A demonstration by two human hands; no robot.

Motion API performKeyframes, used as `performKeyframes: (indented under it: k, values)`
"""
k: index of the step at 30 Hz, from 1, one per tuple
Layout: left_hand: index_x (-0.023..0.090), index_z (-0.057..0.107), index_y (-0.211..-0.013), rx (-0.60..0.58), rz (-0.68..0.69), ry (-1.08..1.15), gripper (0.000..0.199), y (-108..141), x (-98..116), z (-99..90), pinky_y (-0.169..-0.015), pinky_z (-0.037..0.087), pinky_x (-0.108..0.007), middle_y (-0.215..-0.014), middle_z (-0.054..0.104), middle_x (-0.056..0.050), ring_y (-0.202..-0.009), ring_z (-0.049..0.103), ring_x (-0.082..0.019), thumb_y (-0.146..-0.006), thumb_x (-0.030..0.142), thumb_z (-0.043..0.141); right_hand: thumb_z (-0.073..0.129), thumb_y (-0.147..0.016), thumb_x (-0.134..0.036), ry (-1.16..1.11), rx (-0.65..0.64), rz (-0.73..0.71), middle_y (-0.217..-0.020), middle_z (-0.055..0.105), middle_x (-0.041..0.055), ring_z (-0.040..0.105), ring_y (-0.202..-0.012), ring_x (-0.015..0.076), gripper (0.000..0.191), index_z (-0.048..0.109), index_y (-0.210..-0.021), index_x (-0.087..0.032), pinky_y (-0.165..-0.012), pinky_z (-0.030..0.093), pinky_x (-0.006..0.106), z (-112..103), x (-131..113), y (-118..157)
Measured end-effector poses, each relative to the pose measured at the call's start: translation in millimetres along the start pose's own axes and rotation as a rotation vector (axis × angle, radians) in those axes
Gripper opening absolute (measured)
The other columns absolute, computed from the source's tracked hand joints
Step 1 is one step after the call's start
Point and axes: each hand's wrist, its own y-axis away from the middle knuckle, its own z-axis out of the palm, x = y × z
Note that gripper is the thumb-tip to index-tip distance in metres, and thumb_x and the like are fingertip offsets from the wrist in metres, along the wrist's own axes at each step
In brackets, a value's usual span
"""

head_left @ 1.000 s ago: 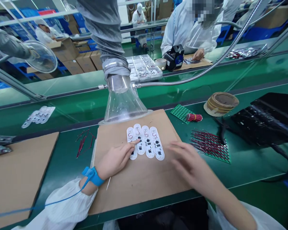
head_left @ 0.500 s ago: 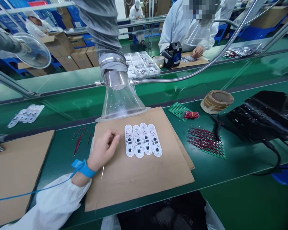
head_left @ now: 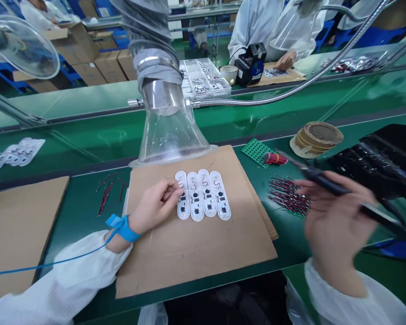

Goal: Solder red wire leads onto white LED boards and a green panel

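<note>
Several white oblong circuit boards (head_left: 209,194) lie side by side on a brown cardboard sheet (head_left: 196,257), with thin red wires near their tops. My left hand (head_left: 155,203), a blue strap round its wrist, has curled fingers at the upper part of the leftmost board. Whatever is between those fingertips is too small to make out. On the right, my right hand (head_left: 340,221) is blurred and grips a black soldering iron (head_left: 325,181), its tip pointing up and left above a bundle of red wires (head_left: 286,194).
A clear fume hood (head_left: 172,131) hangs behind the boards. Back right are a green perforated board (head_left: 255,151), a tied wire bundle (head_left: 275,158) and a round tape-like roll (head_left: 316,139). Loose wires (head_left: 105,194) lie left. A person's hand (head_left: 286,61) works across the bench.
My right hand has come into view from the right with the soldering iron. My left hand has moved right, up to the leftmost board. The camera view has shifted slightly.
</note>
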Motion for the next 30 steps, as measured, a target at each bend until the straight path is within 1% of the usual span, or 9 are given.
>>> performKeyframes:
  k: [2,5,8,11,16,20,24,28,30]
  values:
    - [0.02,0.061,-0.089,-0.038,0.092,-0.081,0.02,-14,0,4.6,-0.056,0.037,-0.024,-0.066,0.048,0.005,-0.056,0.045,-0.012,-0.103,0.032,0.056,0.061,-0.107,-0.046,-0.118,-0.012,0.051,-0.11,0.076,0.0107,0.079,-0.094,0.0283,0.028,0.069,-0.127,-0.029,-0.08,0.063,0.046,26,-1,20]
    - [0.02,0.059,-0.079,-0.066,0.162,-0.144,0.03,-26,-3,10.8,-0.052,0.032,-0.024,-0.063,0.047,0.004,-0.051,0.041,-0.012,-0.105,0.034,0.052,0.082,-0.094,-0.038,0.001,-0.045,0.065,-0.103,0.075,0.0059,0.078,-0.09,0.024,0.026,0.068,-0.114,-0.027,-0.081,0.064,0.041,50,4,38]
    - [0.021,0.056,-0.073,-0.059,0.178,-0.149,0.039,-27,-7,13.7,-0.049,0.028,-0.025,-0.058,0.043,0.005,-0.048,0.036,-0.011,-0.106,0.039,0.049,0.072,-0.102,-0.036,0.027,-0.13,0.045,-0.093,0.076,0.0033,0.077,-0.083,0.0217,0.019,0.065,-0.117,-0.028,-0.077,0.063,0.038,56,11,40]
    - [0.021,0.055,-0.069,-0.079,0.187,-0.133,0.048,-24,-8,13.8,-0.048,0.028,-0.025,-0.056,0.041,0.004,-0.047,0.037,-0.011,-0.108,0.046,0.045,0.057,-0.11,-0.036,0.142,-0.313,-0.053,-0.094,0.076,0.0042,0.074,-0.087,0.0216,0.017,0.071,-0.115,-0.028,-0.081,0.06,0.038,57,10,33]
    - [0.02,0.06,-0.071,-0.152,0.225,-0.132,0.054,-21,-4,15.3,-0.047,0.029,-0.023,-0.057,0.051,0.003,-0.047,0.043,-0.01,-0.112,0.05,0.041,0.059,-0.109,-0.043,0.269,-0.554,-0.246,-0.093,0.066,0.0054,0.062,-0.089,0.0228,0.023,0.076,-0.107,-0.028,-0.075,0.052,0.036,64,4,25]
    - [0.02,0.063,-0.076,-0.163,0.291,-0.152,0.057,-22,-6,18.2,-0.049,0.032,-0.022,-0.061,0.058,0.002,-0.049,0.047,-0.01,-0.113,0.056,0.037,0.061,-0.108,-0.032,0.323,-0.556,-0.281,-0.078,0.051,0.0016,0.052,-0.077,0.0205,0.023,0.071,-0.088,-0.025,-0.065,0.042,0.033,68,2,27]
    - [0.02,0.064,-0.073,-0.176,0.342,-0.201,0.056,-24,-11,15.5,-0.048,0.028,-0.023,-0.056,0.049,0.004,-0.047,0.043,-0.01,-0.113,0.053,0.041,0.06,-0.107,-0.026,0.431,-0.55,-0.257,-0.082,0.053,0.0024,0.052,-0.081,0.0215,0.023,0.067,-0.085,-0.025,-0.067,0.041,0.033,65,4,28]
    - [0.019,0.066,-0.075,-0.033,0.29,-0.196,0.047,-25,-16,9.3,-0.048,0.029,-0.023,-0.056,0.045,0.005,-0.047,0.045,-0.009,-0.11,0.047,0.049,0.06,-0.106,-0.026,0.414,-0.378,-0.196,-0.079,0.05,0.0005,0.054,-0.075,0.0198,0.023,0.064,-0.084,-0.025,-0.065,0.044,0.032,56,8,26]
    - [0.019,0.067,-0.078,0.003,0.246,-0.178,0.043,-25,-18,7.5,-0.049,0.029,-0.023,-0.055,0.042,0.006,-0.049,0.047,-0.01,-0.107,0.047,0.052,0.061,-0.106,-0.027,0.335,-0.332,-0.148,-0.081,0.059,-0.0002,0.061,-0.074,0.0187,0.012,0.067,-0.094,-0.027,-0.068,0.049,0.033,52,9,27]
